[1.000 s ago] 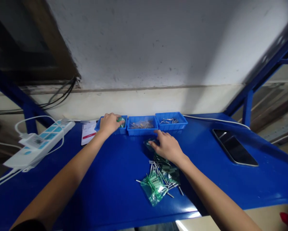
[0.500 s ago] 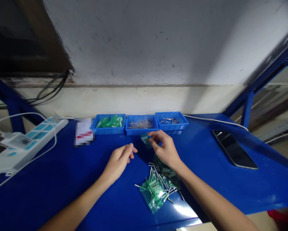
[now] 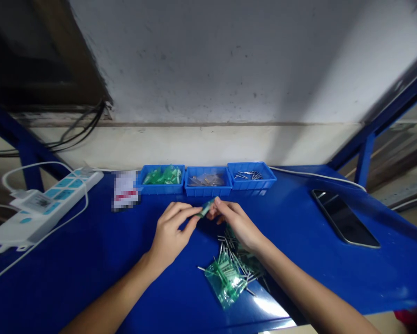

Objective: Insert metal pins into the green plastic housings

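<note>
A small green plastic bag (image 3: 205,209) is held up between both hands, over the table in front of the bins. My left hand (image 3: 175,232) pinches its left end between thumb and fingers. At the other end, my right hand (image 3: 234,220) grips it with the thumb on top and the fingers curled below. Whatever lies inside this bag is too small to make out. Below my right hand is a pile of thin metal pins (image 3: 229,246), with a larger green bag (image 3: 225,280) lying on its near side. Another dark green bag is partly hidden beneath my right forearm.
Three blue bins stand along the wall: a left bin (image 3: 163,189) with green bags, a middle bin (image 3: 208,190) with clear bags, a right bin (image 3: 253,184) with metal pins. A phone (image 3: 346,218) lies right; a power strip (image 3: 51,204) and a blurred card (image 3: 125,190) lie left.
My left hand has come back from the left bin and now grips the small green bag. My right hand has lifted that bag off the table toward the left hand.
</note>
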Tool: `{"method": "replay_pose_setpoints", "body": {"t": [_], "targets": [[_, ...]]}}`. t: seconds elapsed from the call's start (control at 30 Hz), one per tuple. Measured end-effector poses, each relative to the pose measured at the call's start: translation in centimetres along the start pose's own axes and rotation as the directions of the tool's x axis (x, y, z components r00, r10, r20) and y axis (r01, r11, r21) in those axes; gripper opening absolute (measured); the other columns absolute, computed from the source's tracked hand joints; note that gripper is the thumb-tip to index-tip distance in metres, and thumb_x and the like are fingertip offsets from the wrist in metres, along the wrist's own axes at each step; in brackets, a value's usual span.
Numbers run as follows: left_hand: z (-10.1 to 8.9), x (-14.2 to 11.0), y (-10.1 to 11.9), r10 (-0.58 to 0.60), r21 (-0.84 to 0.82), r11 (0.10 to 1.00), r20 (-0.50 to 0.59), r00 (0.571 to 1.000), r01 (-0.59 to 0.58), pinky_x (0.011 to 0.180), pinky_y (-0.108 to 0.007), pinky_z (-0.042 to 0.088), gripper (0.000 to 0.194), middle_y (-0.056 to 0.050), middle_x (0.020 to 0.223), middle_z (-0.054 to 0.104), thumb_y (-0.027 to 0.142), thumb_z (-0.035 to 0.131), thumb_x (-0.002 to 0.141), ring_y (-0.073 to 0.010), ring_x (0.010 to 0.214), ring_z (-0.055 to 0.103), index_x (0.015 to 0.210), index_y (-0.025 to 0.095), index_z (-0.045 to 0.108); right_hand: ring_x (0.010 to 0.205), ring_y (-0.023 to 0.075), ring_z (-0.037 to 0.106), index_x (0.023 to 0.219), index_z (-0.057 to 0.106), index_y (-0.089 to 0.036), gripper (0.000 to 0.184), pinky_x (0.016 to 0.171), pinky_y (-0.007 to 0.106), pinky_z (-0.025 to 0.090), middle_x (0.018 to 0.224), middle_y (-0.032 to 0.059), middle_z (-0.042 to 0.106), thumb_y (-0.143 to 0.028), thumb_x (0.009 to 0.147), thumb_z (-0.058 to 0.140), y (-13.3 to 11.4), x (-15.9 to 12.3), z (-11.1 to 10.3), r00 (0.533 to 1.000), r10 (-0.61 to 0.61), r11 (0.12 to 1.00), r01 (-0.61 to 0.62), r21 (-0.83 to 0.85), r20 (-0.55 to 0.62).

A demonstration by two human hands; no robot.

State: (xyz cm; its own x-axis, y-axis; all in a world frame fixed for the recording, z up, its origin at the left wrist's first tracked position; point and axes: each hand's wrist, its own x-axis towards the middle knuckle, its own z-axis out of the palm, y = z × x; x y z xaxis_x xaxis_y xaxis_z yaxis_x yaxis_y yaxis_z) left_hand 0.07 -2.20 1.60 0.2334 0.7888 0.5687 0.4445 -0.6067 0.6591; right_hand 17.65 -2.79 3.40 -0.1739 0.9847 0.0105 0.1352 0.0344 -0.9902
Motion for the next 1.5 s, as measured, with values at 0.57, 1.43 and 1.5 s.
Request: {"method": "replay_pose_setpoints", "body": {"t": [0.57,1.43,1.5], "targets": [[0.2,1.2,0.2,-0.651,-0.660,0.230,0.442,0.617,0.715,0.045,-0.019,0.038,0.032,-0.003,0.076,0.063,0.043,0.066,0.072,-0.0130,0.062,0.060,0.087,0.015,0.062,0.094,0.0223,0.052,0.122,0.056,-0.019,0.034,0.077,0.037,0.046,0.107,0.0119,0.057,-0.018,0.089,0.046,0.8,-1.1,0.4,0.810,-0.521,0.458,0.530,-0.713,0.268],[-0.5,1.1,0.2,-0.531,-0.278,0.712,0.388,0.754,0.645,0.051,-0.020,0.044,0.032,-0.007,0.082,0.068,0.029,0.051,0.080,-0.0127,0.062,0.057,0.101,0.011,0.067,0.092,0.0205,0.055,0.106,0.049,-0.017,0.019,0.069,0.032,0.048,0.105,0.0081,0.055,-0.026,0.089,0.050,0.2,-1.4,0.6,0.789,-0.344,0.325,0.608,-0.724,0.508],[-0.5,1.1,0.3,-0.527,-0.277,0.715,0.390,0.756,0.641,0.051,-0.021,0.044,0.031,-0.006,0.081,0.068,0.029,0.051,0.080,-0.0122,0.061,0.056,0.100,0.011,0.067,0.093,0.0204,0.055,0.106,0.049,-0.017,0.019,0.069,0.032,0.048,0.105,0.0078,0.055,-0.025,0.089,0.050,0.1,-1.4,0.6,0.789,-0.341,0.317,0.608,-0.727,0.511]]}}
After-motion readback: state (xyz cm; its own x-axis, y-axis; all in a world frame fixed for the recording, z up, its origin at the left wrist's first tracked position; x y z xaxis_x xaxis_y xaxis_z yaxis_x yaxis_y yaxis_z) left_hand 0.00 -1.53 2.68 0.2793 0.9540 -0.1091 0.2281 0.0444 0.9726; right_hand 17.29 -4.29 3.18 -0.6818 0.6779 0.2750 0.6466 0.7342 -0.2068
